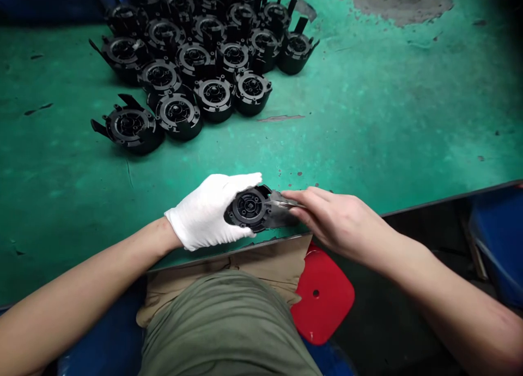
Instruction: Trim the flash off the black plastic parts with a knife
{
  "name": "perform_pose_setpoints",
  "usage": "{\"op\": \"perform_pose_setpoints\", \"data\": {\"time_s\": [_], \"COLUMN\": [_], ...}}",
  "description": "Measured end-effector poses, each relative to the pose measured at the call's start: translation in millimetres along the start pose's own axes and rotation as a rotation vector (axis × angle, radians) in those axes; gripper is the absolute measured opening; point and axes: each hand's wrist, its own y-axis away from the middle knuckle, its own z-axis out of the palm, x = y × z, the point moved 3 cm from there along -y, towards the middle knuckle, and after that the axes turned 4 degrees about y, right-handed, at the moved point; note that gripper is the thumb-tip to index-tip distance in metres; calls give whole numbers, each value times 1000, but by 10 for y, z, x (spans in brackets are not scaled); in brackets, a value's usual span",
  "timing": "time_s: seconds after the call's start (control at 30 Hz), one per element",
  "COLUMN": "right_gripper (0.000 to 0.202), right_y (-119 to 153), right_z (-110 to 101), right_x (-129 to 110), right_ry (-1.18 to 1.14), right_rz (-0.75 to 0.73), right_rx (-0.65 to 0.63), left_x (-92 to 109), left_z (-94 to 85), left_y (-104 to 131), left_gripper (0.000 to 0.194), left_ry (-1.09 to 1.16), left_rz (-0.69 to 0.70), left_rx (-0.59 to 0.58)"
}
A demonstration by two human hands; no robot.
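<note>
Near the front edge of the green table, my left hand point(210, 210), in a white glove, is wrapped round a round black plastic part point(248, 206) from its left side. The part's ringed face with small holes is turned up. My bare right hand point(327, 215) pinches a slim metal tool point(286, 204), whose tip reaches the right side of the black part. The tool's far end is hidden inside the right hand. A dark grey patch shows under the tool, beside the part.
Several similar black parts point(177, 111) stand grouped at the back left of the green table point(368, 120), some with upright tabs. Below the table edge is a red stool point(327, 299). Blue objects lie at the right and back left.
</note>
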Motion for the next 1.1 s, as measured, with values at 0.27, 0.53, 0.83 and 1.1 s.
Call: {"op": "perform_pose_setpoints", "data": {"time_s": [0.27, 0.53, 0.83, 1.1], "right_gripper": [39, 49, 42, 32], "right_y": [-95, -107, -214, -296], "right_z": [-36, -81, -119, -105], "right_x": [-32, -83, 22, 329], "right_ry": [263, 351, 339, 59], "right_rz": [-211, -331, -489, -360], "right_rx": [-148, -173, -150, -112], "left_x": [42, 77, 72, 44], "left_z": [-14, -32, -40, -12], "left_y": [-87, -134, -133, -107], "left_gripper": [67, 56, 57, 62], "left_ry": [49, 36, 28, 70], "left_rz": [-48, -90, -74, -50], "left_rx": [-65, -101, -116, -77]}}
